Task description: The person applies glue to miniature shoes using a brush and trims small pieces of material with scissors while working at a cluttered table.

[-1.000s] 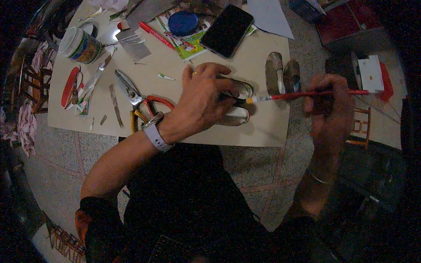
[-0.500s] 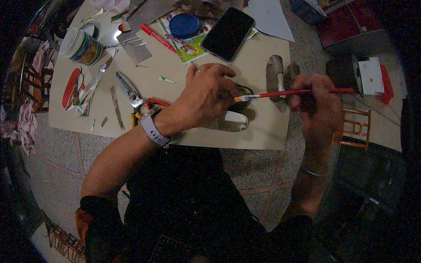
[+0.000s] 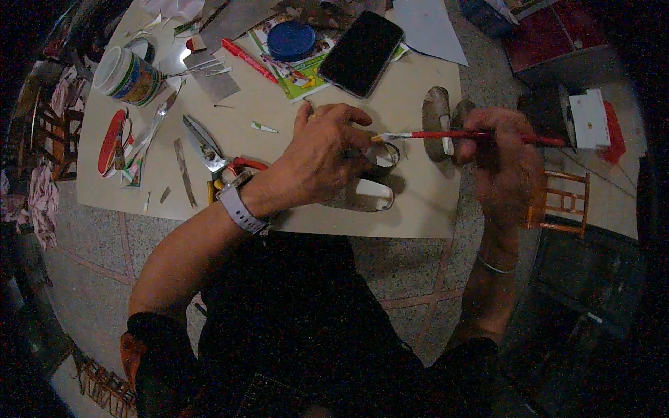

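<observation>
In my right hand is a red-handled paintbrush, held level with its bristles pointing left. The bristle tip reaches the fingers of my left hand, at the upper edge of a small dark round-ended piece. My left hand is closed around that piece, and its fingers hide most of it. Just below lies a flat round-ended piece, white on top with a darker edge. Two grey rounded pieces lie near the table's right edge, one partly behind my right hand.
Left of my left hand lie pruning shears with red and yellow handles, plus a red oval-handled tool. A white-lidded jar, blue lid, red marker and black phone occupy the table's far side.
The brush tip has moved up and slightly left, from across the dark piece to its upper edge. My left hand stays almost in place, and more of the dark piece's rim shows.
</observation>
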Tool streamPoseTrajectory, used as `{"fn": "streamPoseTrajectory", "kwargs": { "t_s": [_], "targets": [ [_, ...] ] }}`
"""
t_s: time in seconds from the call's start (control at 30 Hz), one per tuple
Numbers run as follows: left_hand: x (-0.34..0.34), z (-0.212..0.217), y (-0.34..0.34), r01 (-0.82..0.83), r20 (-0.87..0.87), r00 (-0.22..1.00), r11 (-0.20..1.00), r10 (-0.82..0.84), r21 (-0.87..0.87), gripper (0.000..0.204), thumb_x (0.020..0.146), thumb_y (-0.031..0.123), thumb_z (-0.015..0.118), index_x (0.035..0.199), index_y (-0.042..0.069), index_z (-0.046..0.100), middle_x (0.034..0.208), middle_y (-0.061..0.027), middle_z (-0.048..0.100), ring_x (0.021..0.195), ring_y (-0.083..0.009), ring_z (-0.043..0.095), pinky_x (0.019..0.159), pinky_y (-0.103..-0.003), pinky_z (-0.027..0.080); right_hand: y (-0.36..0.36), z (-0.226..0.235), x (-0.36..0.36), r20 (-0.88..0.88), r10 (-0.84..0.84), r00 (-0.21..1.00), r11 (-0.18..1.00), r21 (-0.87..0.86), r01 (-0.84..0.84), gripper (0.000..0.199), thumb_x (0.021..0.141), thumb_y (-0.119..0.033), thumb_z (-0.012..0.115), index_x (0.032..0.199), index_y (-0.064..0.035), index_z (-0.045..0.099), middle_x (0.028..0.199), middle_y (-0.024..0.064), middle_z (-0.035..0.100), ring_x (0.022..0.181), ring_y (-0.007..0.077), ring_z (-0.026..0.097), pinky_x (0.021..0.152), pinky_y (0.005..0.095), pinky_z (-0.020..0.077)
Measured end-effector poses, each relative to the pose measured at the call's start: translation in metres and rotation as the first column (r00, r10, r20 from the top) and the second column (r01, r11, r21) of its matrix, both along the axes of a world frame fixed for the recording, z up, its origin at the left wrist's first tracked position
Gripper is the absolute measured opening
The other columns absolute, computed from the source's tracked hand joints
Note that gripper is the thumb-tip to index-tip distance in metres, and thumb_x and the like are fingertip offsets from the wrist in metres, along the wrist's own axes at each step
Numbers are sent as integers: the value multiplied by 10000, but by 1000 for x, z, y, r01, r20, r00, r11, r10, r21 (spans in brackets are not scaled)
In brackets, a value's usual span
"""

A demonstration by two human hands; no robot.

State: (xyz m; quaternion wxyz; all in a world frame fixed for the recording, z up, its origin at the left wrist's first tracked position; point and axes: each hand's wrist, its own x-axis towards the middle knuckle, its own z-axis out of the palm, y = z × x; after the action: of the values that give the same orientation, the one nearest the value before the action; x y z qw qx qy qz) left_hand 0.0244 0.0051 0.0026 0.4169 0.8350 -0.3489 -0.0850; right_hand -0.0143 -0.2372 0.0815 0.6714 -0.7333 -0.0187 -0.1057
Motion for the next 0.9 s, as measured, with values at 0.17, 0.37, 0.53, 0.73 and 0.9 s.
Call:
{"fn": "streamPoseTrajectory", "kwargs": {
  "t_s": [0.17, 0.37, 0.53, 0.73, 0.9],
  "targets": [
    [-2, 0, 0, -28, -29, 999, 999, 27, -31, 103, 833, 207, 668, 905, 153, 719, 1270, -102, 533, 1243, -313, 469, 1075, -646, 165, -16, 11, -5, 68, 98, 993, 991, 79, -103, 274, 1019, -262, 463, 971, -16, 572, 890, 133, 610, 652, 162, 578, 615, 260, 476],
    [-1, -10, -1, -39, 33, 999, 999, 39, -10, 136, 822, 203, 673, 940, 152, 717, 1261, -99, 544, 1238, -297, 477, 1079, -647, 162, 2, 7, -34, 272, 245, 931, 885, -454, -100, 216, 944, -236, 585, 1011, -33, 616, 901, 112, 595, 710, 202, 581, 661, 327, 483],
    [-5, 2, 3, -1, 48, 999, 1000, 2, -10, 205, 782, 149, 675, 982, 156, 723, 1289, -104, 540, 1248, -288, 471, 1089, -642, 158, 18, -25, -66, 88, 376, 923, 496, -860, -120, 295, 722, -60, 773, 1003, -69, 684, 908, 81, 533, 817, 226, 530, 667, 347, 448],
    [1, 4, 16, 60, -35, 997, 993, -64, -106, 254, 773, 118, 647, 1019, 126, 710, 1291, -133, 543, 1260, -299, 468, 1079, -578, 236, 23, -72, -71, 109, 345, 932, 537, -837, -101, 357, 658, -21, 809, 990, -85, 695, 866, 72, 489, 788, 246, 489, 644, 348, 425],
    [10, 1, 12, 10, -102, 994, 984, -29, -180, 218, 810, 134, 635, 1011, 87, 704, 1236, -146, 575, 1211, -291, 508, 1064, -430, 316, 28, -78, -65, 204, 295, 933, 563, -827, 3, 341, 662, -18, 805, 980, -78, 698, 859, 71, 496, 782, 248, 494, 646, 343, 422]
  ]
}}
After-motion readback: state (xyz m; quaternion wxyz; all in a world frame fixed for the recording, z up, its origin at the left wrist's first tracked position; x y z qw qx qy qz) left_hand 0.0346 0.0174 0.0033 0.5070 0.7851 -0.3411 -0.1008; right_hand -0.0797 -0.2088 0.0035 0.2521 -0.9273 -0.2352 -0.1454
